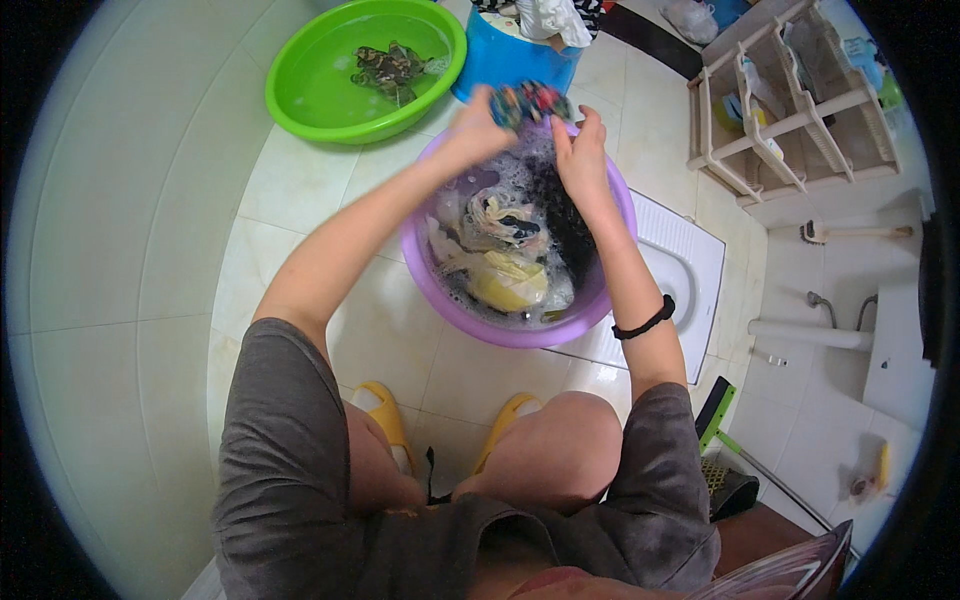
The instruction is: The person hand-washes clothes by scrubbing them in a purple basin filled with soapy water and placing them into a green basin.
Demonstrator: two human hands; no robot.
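Note:
A small multicoloured patterned cloth (531, 103) is stretched, slightly blurred, over the far rim of a purple basin (501, 337). My left hand (480, 126) grips its left end and is smeared by motion. At its other end, my right hand (583, 156) has the cloth's edge between thumb and fingers. Below both hands, the basin holds foamy dark water. In it lie a soaked black garment (574, 225), a pale bunched cloth (501, 214) and a yellow cloth (511, 281).
A green basin (360, 136) of water with a dark patterned cloth (390, 69) stands at far left. Beside it is a blue bucket (517, 64) heaped with laundry. A squat toilet (671, 281) adjoins the purple basin. Right are a beige rack (787, 124) and a floor squeegee (718, 416).

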